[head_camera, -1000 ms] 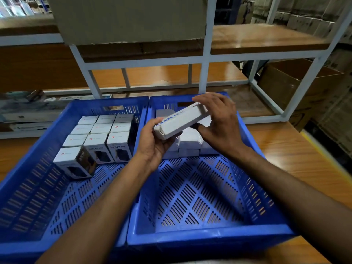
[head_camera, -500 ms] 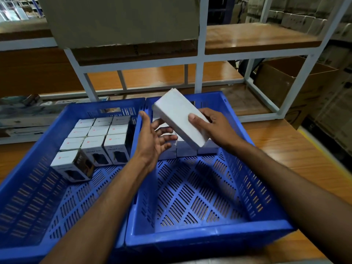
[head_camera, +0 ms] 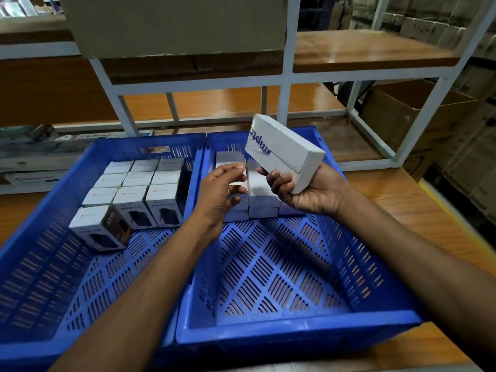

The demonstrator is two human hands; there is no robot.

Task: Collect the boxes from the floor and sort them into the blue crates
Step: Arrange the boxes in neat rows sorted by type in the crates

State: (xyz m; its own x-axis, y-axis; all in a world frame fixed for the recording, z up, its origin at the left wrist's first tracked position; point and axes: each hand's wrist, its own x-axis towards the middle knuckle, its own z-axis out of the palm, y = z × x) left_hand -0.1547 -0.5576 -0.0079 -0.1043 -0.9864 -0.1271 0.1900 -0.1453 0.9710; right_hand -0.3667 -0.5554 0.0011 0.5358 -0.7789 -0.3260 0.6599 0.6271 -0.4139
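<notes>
While the white box (head_camera: 284, 153) is gripped by its near end in the right hand (head_camera: 308, 193), its long axis is tilted up and far-left, above the stacked white boxes (head_camera: 261, 194) at the far end of the right crate (head_camera: 295, 332); the left hand (head_camera: 218, 194), loosely open and holding nothing, is held just left of them. Judged from this, the box is to be lowered far-left onto that stack; the right hand is nearer.

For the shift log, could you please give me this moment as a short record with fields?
setting: two blue crates side by side on a wooden table
left crate: rows of printed boxes at its far end
right crate: plain white boxes at its far end, near floor bare
right hand: holds a white box tilted above the right crate
left hand: open, fingers by the white boxes, gripping nothing
behind: white-framed shelving
</notes>
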